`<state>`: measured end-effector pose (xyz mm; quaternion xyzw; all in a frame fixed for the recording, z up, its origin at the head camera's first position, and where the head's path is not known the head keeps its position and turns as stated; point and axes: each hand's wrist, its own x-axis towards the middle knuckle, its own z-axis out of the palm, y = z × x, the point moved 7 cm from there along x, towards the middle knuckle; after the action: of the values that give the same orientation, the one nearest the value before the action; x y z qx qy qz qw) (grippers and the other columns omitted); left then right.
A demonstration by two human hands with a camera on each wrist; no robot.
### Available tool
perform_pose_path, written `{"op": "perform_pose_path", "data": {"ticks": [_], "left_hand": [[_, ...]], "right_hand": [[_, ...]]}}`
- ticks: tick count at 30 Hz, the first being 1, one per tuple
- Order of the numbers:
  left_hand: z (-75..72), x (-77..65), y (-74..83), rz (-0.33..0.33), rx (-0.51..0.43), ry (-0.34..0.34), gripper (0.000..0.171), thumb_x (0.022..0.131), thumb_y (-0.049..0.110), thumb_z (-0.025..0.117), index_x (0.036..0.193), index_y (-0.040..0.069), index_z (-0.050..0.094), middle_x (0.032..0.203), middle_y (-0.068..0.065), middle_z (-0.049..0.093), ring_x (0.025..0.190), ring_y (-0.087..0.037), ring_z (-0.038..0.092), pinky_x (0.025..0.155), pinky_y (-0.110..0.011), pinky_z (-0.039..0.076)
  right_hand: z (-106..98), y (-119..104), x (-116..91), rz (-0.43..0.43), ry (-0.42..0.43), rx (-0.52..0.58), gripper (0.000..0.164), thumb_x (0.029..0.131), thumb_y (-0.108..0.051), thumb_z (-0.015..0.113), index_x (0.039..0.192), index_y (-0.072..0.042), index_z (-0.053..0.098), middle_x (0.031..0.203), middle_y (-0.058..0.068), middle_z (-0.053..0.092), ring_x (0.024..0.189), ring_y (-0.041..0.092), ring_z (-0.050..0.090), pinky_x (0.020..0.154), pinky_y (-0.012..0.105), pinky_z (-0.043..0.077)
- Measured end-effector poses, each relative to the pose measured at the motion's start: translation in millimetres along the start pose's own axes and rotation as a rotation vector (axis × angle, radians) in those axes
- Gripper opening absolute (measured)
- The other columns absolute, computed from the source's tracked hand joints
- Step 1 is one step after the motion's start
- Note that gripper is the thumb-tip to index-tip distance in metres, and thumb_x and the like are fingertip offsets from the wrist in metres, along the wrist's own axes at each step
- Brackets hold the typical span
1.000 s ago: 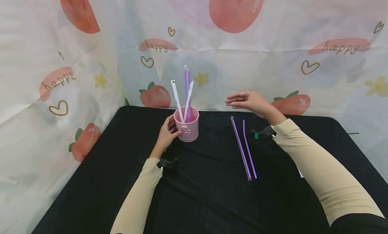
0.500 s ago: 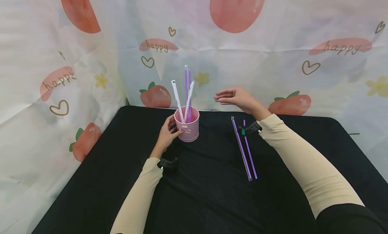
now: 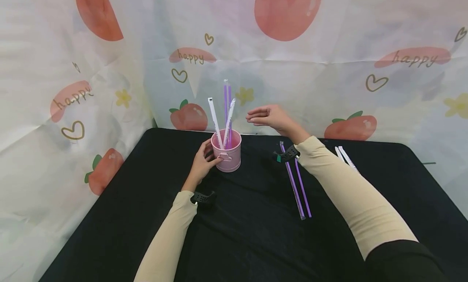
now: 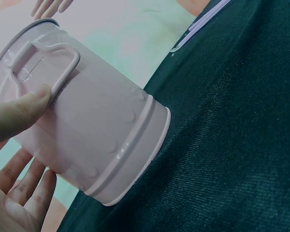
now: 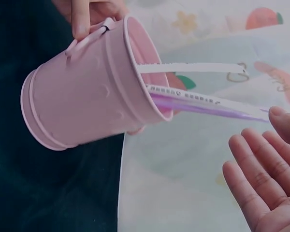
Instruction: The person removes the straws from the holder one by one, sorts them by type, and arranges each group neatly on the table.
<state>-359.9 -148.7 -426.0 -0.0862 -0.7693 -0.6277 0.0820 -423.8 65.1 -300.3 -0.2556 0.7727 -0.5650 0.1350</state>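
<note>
A pink bucket (image 3: pixel 232 163) stands at the table's back edge, left of centre. My left hand (image 3: pixel 199 165) grips it from the left, thumb on the small front handle (image 4: pixel 67 60) and fingers round the side. Two white paper-wrapped straws (image 3: pixel 215 121) and two purple straws (image 3: pixel 225 97) stick up out of it. To the right of their tops hovers my right hand (image 3: pixel 271 117); it holds nothing. The right wrist view shows that hand (image 5: pixel 263 186) palm up to the camera, its fingers fairly straight, near the straw ends but apparently apart from them.
Two purple straws, one in clear wrap (image 3: pixel 294 188) and a thinner one (image 3: pixel 304 188), lie on the black tablecloth (image 3: pixel 248 225) right of the bucket, partly under my right wrist. White straws (image 3: pixel 347 158) lie farther right, partly hidden by the forearm. A printed cloth (image 3: pixel 292 79) hangs behind.
My right hand has moved left toward the straws in the bucket, uncovering the tops of white straws behind the forearm. The left hand and the bucket have stayed in place.
</note>
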Motion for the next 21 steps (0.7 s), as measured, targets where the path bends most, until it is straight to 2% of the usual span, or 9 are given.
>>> {"op": "perform_pose_path", "data": {"ticks": [5,12,21], "left_hand": [[-0.2,-0.3,-0.2,0.01,0.0,0.002,0.072,0.08,0.003,0.072,0.141,0.009,0.034,0.141,-0.015,0.043,0.131,-0.031,0.043,0.111,-0.045,0.036],[-0.4,0.1,-0.2,0.018,-0.001,0.0,0.072,0.08,0.002,0.071,0.141,0.007,0.033,0.141,-0.017,0.042,0.131,-0.032,0.042,0.111,-0.046,0.036],[-0.2,1.6,-2.5,0.014,-0.01,0.001,0.073,0.079,0.001,0.072,0.141,0.007,0.033,0.142,-0.016,0.042,0.132,-0.032,0.042,0.111,-0.046,0.037]], "right_hand": [[11.2,0.8,7.7,-0.001,-0.008,0.023,0.041,0.091,-0.003,0.056,0.128,0.013,0.048,0.125,0.027,0.057,0.104,0.015,0.066,0.092,0.029,0.054],[29.7,-1.0,15.4,0.009,-0.011,-0.005,0.037,0.091,-0.002,0.057,0.125,0.01,0.053,0.122,0.027,0.059,0.109,0.025,0.064,0.1,0.045,0.047],[45.2,4.9,25.4,0.038,-0.01,-0.013,0.037,0.089,-0.003,0.059,0.124,0.01,0.054,0.122,0.029,0.058,0.108,0.025,0.064,0.098,0.043,0.049]]}}
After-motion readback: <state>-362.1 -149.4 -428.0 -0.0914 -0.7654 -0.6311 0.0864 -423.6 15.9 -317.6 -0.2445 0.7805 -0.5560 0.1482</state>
